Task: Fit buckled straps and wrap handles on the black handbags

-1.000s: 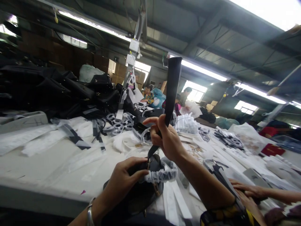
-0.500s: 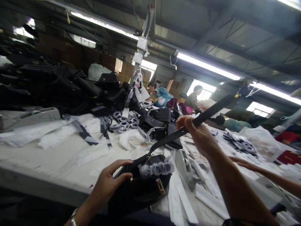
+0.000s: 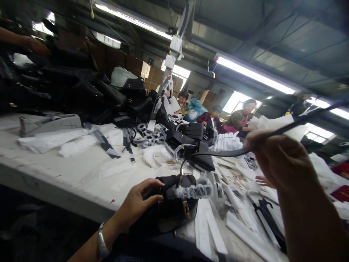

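I log my left hand (image 3: 141,202) pinching a black handbag (image 3: 171,220), gold-toned clasp (image 3: 186,210) facing my camera, at the worktable's (image 3: 81,174) near edge; my right hand (image 3: 285,160), well apart, grips its black strap (image 3: 223,153). Strap's long axis: up from the bag, rightward, rising past the hand. Beside the bag, white strips (image 3: 208,227); far left, heaped black bags (image 3: 87,85).
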`<action>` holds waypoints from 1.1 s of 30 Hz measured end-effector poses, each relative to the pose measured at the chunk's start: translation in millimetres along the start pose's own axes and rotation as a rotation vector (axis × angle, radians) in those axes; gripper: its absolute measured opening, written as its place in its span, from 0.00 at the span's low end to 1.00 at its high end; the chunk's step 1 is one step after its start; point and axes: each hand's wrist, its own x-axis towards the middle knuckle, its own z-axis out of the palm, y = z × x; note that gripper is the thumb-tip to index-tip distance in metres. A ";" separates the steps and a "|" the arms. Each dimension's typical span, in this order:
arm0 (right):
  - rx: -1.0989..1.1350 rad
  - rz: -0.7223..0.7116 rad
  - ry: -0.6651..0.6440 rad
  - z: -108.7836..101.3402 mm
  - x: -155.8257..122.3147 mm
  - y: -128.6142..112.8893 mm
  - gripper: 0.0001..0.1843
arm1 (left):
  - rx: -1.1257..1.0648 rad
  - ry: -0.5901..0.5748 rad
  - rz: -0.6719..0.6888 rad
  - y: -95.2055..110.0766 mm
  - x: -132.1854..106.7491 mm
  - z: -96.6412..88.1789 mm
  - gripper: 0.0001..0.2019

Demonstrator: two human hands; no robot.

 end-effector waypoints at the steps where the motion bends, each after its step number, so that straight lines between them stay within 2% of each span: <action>1: -0.033 -0.014 -0.079 7.6 0.1 -2.6 0.10 | -0.004 0.021 0.000 -0.4 0.2 1.0 0.15; 2: -0.040 0.002 -0.171 15.4 -0.5 -4.5 0.12 | -0.008 0.035 -0.001 -1.2 0.4 1.8 0.14; 4: 0.036 0.123 -0.340 32.1 -3.9 -5.1 0.16 | -0.016 0.050 -0.003 -3.3 -0.1 3.8 0.15; 6: 0.108 0.289 -0.448 50.7 -9.7 -1.4 0.17 | -0.011 0.056 -0.019 -4.6 -1.5 7.4 0.15; 8: 0.025 0.390 -0.537 70.3 -16.8 3.8 0.15 | 0.000 0.066 -0.038 -3.8 -3.6 13.4 0.15; 10: -0.177 0.339 -0.630 89.3 -24.5 6.9 0.14 | 0.023 0.079 -0.050 -0.8 -5.5 21.4 0.15; 12: -0.340 0.196 -0.710 105.9 -32.1 7.5 0.13 | 0.071 0.088 -0.040 2.6 -6.4 29.4 0.14; 15: -0.434 0.071 -0.814 122.5 -40.6 10.5 0.10 | 0.137 0.082 0.000 4.6 -6.0 36.1 0.11; 17: -0.509 0.117 -0.855 126.3 -42.9 19.3 0.13 | 0.122 0.092 0.002 3.0 -5.2 35.0 0.12; 19: -0.552 0.227 -0.854 124.4 -43.1 33.9 0.12 | 0.037 0.115 -0.036 -0.4 -4.9 30.7 0.15; 22: -0.452 0.397 -0.810 116.5 -42.7 58.1 0.16 | -0.131 0.125 -0.085 -7.5 -5.8 24.7 0.19; 24: -0.391 0.449 -0.776 112.3 -43.4 68.9 0.18 | -0.191 0.116 -0.093 -12.3 -6.6 23.9 0.21; 26: -0.379 0.486 -0.753 110.2 -44.6 73.3 0.18 | -0.202 0.132 -0.087 -15.8 -6.8 25.2 0.22; 30: -0.368 0.597 -0.752 109.1 -44.6 70.2 0.16 | -0.180 0.239 -0.108 -17.4 -6.3 28.3 0.21; 33: -0.398 0.574 -0.775 108.1 -39.7 66.3 0.14 | -0.196 0.235 -0.130 -16.3 -7.0 29.2 0.23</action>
